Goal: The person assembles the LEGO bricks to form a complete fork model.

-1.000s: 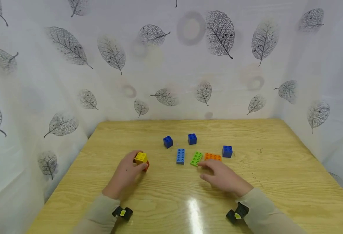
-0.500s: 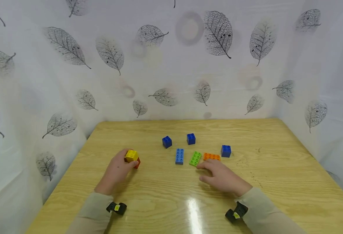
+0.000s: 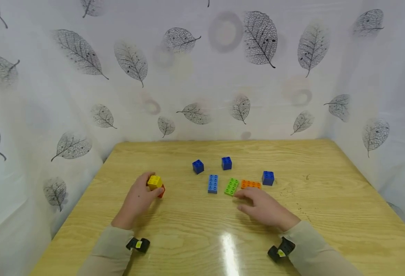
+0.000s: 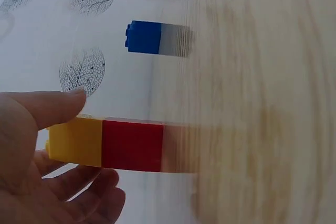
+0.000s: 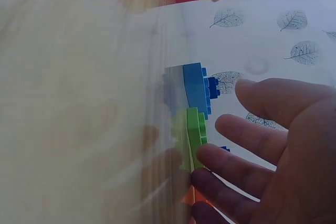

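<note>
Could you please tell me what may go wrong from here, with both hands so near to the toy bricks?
1. The yellow block sits on the red block, with the left hand around them; a careless movement might tip or separate them.
2. The right hand has its fingers very near the green brick and orange brick; it could nudge either one out of place.
</note>
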### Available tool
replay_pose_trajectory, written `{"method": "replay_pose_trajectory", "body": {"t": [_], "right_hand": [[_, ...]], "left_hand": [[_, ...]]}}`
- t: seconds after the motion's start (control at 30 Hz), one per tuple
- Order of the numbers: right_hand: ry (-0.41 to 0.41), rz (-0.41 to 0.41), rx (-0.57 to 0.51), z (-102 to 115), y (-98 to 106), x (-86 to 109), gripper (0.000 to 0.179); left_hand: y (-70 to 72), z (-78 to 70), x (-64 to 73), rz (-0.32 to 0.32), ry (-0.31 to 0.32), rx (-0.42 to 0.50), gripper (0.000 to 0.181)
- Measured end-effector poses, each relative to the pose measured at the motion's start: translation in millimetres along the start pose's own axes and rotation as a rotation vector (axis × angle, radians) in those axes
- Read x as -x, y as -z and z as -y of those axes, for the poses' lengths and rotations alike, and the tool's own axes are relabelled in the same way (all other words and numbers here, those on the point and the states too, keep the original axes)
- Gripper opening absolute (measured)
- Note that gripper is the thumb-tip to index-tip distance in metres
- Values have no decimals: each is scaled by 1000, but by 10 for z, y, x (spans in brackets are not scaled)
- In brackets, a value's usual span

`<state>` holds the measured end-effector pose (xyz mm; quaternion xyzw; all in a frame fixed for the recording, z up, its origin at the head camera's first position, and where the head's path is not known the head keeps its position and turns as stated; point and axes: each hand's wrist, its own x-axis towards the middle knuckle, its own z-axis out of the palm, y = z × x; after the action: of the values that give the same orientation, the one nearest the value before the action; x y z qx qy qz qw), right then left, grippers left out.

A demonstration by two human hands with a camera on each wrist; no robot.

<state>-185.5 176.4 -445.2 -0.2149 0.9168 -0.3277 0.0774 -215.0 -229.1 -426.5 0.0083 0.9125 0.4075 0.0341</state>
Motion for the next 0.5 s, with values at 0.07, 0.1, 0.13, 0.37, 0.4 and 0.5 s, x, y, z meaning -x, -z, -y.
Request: {"method": "replay_pose_trajectory", "body": {"t": [0.07,0.1,0.13,0.37,0.4,0.5], "right_hand": [[-4,-8,-10,-5,11,3,38],[-10,-14,-13,-6,19,6,38],[-19,-18,-20,-8,28,8,38],[-34,-100,12,-81,127,13,38],[-37,-115,19,-98,144,10,37],[-21,-147,45,-147,187,6,35]], "left_hand": [[11,-32,9,-31,-25,-15,71],[18,-52,16,-50,-45,-25,71],[25,-75,23,-73,-66,-39,71],[49,-311,121,-176,-226,-89,62],[37,-354,135,-175,-248,-89,61],[-34,-487,154,-153,-330,-85,59]]}}
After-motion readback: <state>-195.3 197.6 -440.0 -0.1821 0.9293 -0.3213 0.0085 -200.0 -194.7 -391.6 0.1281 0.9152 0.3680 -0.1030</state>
